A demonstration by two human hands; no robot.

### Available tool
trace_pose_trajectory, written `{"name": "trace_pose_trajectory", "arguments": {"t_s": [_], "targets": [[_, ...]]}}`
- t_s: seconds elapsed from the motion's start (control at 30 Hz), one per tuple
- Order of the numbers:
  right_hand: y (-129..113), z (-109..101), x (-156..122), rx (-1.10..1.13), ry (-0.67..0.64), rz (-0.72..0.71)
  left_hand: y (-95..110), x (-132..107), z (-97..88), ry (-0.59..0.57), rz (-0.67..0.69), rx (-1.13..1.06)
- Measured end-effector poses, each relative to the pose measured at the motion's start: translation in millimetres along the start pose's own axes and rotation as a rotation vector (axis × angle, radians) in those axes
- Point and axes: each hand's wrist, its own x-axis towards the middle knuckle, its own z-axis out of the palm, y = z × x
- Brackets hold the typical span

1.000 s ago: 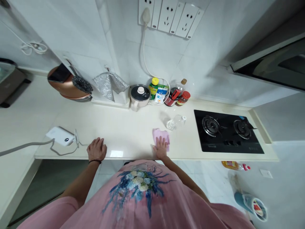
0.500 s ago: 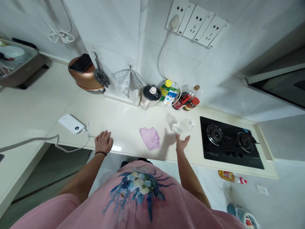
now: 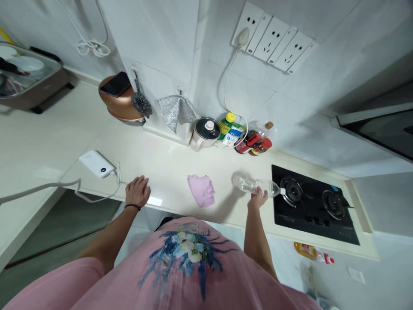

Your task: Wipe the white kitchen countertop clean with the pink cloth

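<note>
My right hand (image 3: 258, 199) is wrapped round a clear plastic bottle (image 3: 247, 185) with a white cap, which leans toward the gas stove. The bottle's cap end reaches over the stove's left edge. My left hand (image 3: 137, 191) lies flat on the front edge of the counter (image 3: 171, 165), holding nothing. Between my hands a crumpled pink cloth (image 3: 201, 190) lies on the counter, touched by neither. Left of my left hand are a white power bank (image 3: 97, 163) and its cable.
A black two-burner gas stove (image 3: 312, 202) is set in at the right. Along the wall stand a small lidded pot (image 3: 206, 132), a yellow-capped bottle (image 3: 227, 125) and red-capped jars (image 3: 262, 147). A copper-coloured pot (image 3: 121, 101) with a phone on it is at the left.
My right hand has closed round the clear bottle, which has moved a little right and down in the view. My left hand stays on the counter edge. The view has shifted slightly.
</note>
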Motion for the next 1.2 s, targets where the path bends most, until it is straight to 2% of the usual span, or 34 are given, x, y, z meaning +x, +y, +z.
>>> {"name": "trace_pose_trajectory", "arguments": {"t_s": [0.1, 0.17, 0.27, 0.37, 0.6, 0.7, 0.8, 0.9, 1.07, 1.2], "targets": [[3.0, -54.1, -15.2, 0.101, -0.31, 0.174, -1.2, -0.6, 0.6, -0.005, 0.003, 0.002], [7.9, -71.9, -44.8, 0.137, -0.445, 0.32, -1.5, -1.3, 1.1, 0.004, 0.012, 0.007], [18.1, -71.7, -100.1, 0.142, -0.516, 0.463, -0.9, -2.0, 1.1, 0.023, 0.022, 0.016], [23.4, -61.7, -137.3, 0.148, -0.486, 0.515, 0.8, -1.7, -0.3, 0.013, 0.026, 0.033], [20.6, -74.5, -155.9, 0.167, -0.561, 0.546, 2.2, -1.5, -0.4, 0.001, 0.029, 0.052], [26.5, -73.0, -166.7, 0.168, -0.591, 0.576, 1.9, -1.5, -0.2, -0.002, 0.031, 0.046], [29.0, -58.4, -171.1, 0.156, -0.633, 0.5, 2.5, -1.5, -1.7, 0.005, 0.04, 0.037], [20.4, -30.9, -161.1, 0.181, -0.582, 0.317, 2.7, -1.5, -3.1, 0.005, 0.052, 0.036], [-5.0, 37.8, -127.4, 0.157, -0.472, -0.014, 0.6, -1.4, -1.2, 0.01, 0.061, 0.037], [-15.1, 96.6, -104.0, 0.193, -0.435, -0.135, -1.7, -1.1, 1.2, -0.002, 0.047, 0.062]]}}
